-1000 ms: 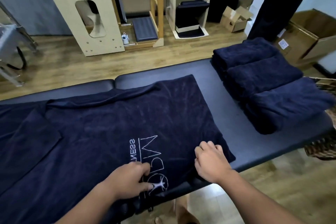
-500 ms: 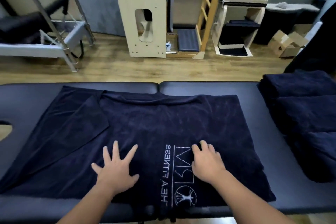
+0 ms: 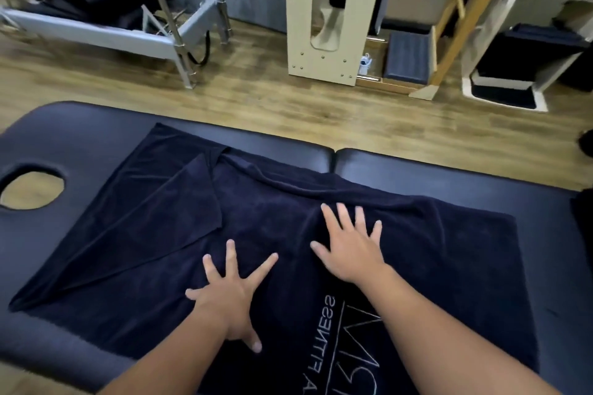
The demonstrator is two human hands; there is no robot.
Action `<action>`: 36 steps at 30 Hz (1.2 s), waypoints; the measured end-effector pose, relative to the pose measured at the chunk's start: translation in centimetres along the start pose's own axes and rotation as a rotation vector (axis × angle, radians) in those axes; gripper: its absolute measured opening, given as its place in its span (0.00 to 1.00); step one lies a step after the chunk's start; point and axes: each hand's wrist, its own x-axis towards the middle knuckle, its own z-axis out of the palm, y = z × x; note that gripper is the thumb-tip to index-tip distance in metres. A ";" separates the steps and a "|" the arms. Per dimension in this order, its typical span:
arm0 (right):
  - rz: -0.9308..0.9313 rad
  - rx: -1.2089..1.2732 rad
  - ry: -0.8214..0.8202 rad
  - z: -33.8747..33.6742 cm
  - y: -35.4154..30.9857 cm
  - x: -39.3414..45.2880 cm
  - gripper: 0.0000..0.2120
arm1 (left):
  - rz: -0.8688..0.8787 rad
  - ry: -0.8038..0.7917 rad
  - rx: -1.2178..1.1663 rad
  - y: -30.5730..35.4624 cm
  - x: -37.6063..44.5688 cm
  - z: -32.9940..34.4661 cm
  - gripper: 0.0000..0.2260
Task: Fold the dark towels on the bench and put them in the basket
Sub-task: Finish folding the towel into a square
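— While it lies flat on the bench, how does the towel look?
— Dark navy, plush, one far-left corner folded over, pale stitched lettering near the front edge.
— Which way does it run?
— Its long side follows the padded bench, left to right.
— And the hands?
— Left hand and right hand both press flat on it, fingers spread.
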 end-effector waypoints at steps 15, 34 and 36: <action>-0.041 -0.156 -0.060 -0.6 -9.4 7.3 0.33 | 0.090 0.426 -0.062 -8.5 0.5 1.5 0.42; -0.348 -0.256 -0.069 2.1 -33.8 17.5 0.30 | -0.304 0.667 -0.013 -30.0 7.9 -6.2 0.41; -0.268 -0.222 -0.106 1.4 -35.5 20.3 0.31 | -0.241 0.707 -0.016 -30.5 7.3 -3.9 0.36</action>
